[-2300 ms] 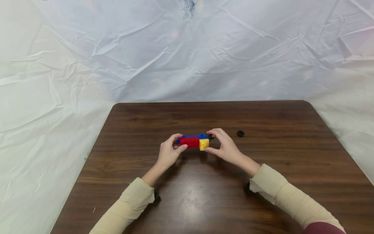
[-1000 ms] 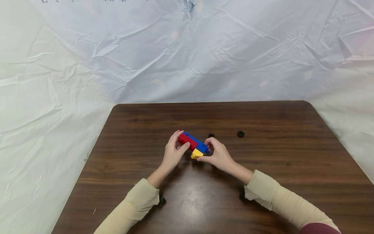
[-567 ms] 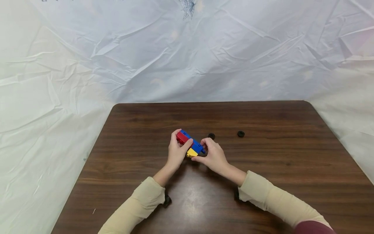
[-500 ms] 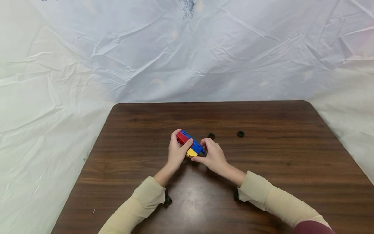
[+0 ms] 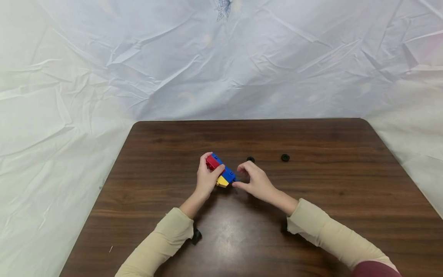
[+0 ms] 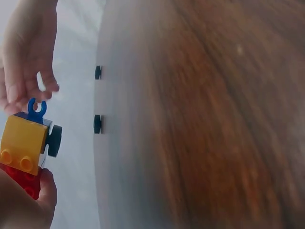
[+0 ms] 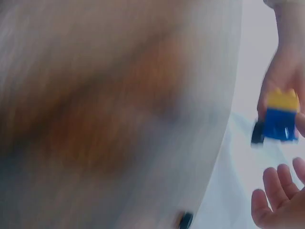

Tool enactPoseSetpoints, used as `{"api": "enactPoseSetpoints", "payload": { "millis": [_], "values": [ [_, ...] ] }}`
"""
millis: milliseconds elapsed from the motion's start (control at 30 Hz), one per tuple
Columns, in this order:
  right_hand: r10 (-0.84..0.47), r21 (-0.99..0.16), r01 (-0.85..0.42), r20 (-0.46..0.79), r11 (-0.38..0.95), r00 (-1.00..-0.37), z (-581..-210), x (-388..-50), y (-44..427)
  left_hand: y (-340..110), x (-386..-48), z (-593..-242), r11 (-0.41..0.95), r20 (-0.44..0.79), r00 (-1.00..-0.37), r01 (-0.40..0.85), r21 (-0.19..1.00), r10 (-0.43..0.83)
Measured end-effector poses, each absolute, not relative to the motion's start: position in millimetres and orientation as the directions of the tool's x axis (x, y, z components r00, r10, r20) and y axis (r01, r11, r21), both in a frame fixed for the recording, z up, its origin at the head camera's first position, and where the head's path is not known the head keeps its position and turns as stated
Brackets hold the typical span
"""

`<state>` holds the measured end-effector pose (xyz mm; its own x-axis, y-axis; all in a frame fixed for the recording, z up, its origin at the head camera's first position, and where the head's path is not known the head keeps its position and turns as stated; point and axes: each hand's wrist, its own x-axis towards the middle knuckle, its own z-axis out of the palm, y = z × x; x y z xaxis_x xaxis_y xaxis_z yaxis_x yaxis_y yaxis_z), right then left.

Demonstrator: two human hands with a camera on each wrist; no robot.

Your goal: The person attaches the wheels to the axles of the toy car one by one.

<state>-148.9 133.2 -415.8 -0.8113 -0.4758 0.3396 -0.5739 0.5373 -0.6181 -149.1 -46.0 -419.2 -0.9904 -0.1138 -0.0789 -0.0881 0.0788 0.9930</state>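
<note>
My left hand (image 5: 206, 177) grips a toy vehicle (image 5: 227, 174) made of blocks, holding it above the table at a slant. It has a blue base, a red brick (image 5: 212, 162) and a yellow brick (image 5: 222, 181). In the left wrist view a blue hook (image 6: 36, 110) sticks out from its end and a black wheel (image 6: 54, 140) sits on one side. My right hand (image 5: 257, 182) is just right of the hook end, fingers loosely bent and nothing between them. The right wrist view shows the right hand (image 7: 279, 198) apart from the vehicle (image 7: 280, 125).
Two loose black wheels lie on the brown table (image 5: 221, 138): one wheel (image 5: 250, 159) just beyond my right hand, the other wheel (image 5: 285, 157) farther right. A pale crumpled sheet (image 5: 221, 69) hangs behind the table. Dark wrist cameras (image 5: 196, 236) sit under the sleeves.
The vehicle has turned from level to slanted, its yellow end coming nearer and lower, and has shifted slightly left. My right fingers, earlier at that end, have come away from it.
</note>
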Motion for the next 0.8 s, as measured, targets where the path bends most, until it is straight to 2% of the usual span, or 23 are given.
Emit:
{"api": "enactPoseSetpoints", "payload": {
  "millis": [100, 300, 500, 800],
  "values": [
    [-0.463, -0.663, -0.53, 0.297, 0.529, -0.835, -414, -157, 149, -50, -150, -419, 0.061, -0.102, -0.989, -0.109, 0.992, -0.104],
    [-0.398, -0.757, -0.361, 0.147, 0.544, -0.906, -409, -170, 183, -52, -145, -406, 0.075, -0.113, -0.987, -0.122, 0.99, -0.117],
    [-0.324, -0.768, -0.224, 0.023, 0.6, -0.946, -406, -185, 212, -54, -149, -410, 0.079, -0.123, -0.985, -0.133, 0.988, -0.124],
    [-0.248, -0.787, -0.084, -0.089, 0.611, -0.965, -408, -208, 250, -56, -155, -427, 0.074, -0.122, -0.984, -0.132, 0.989, -0.126]
  ]
}}
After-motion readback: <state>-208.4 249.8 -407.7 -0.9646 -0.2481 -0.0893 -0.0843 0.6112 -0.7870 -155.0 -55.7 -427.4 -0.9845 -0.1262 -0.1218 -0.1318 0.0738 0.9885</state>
